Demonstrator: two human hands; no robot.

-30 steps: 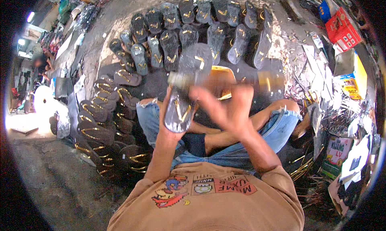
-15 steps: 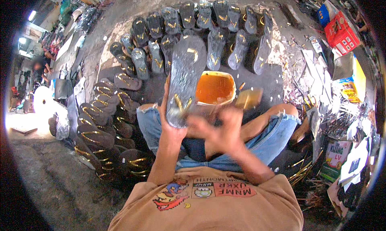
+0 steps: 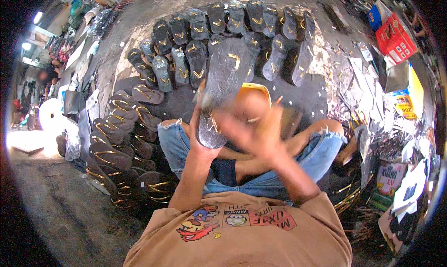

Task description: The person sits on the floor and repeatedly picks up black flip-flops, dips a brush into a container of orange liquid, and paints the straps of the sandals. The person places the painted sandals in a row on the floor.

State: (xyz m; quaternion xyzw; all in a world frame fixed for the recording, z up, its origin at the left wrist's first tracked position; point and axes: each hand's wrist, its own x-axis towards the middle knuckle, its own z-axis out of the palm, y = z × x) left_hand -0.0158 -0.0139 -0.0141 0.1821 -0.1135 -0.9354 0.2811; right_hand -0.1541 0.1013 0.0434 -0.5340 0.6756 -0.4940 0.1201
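Observation:
My left hand [image 3: 205,151] grips a large black sandal sole [image 3: 228,64] near its lower end and along its left edge, tilted up before me. The surface facing me is shiny, with folded gold strap ends on it. Over the lower part of the sole sweeps my right hand [image 3: 263,136], its fingers smeared by motion, so I cannot make out what is in them. Just beyond that hand is a pale tub [image 3: 256,86] that holds amber liquid, mostly covered by the hand. More black soles [image 3: 198,25] with gold strap ends stand in curved rows beyond.
Black sandals with gold straps [image 3: 109,155] are heaped on my left. To the right are a red box [image 3: 396,38], a yellow and white box [image 3: 405,92], a tin [image 3: 389,181] and heaped scraps [image 3: 382,132]. Someone is far off at the left [image 3: 49,78].
My right hand has moved up over the sole and the tub, hiding much of the amber liquid. The held sole has shifted slightly right; my left hand keeps its grip.

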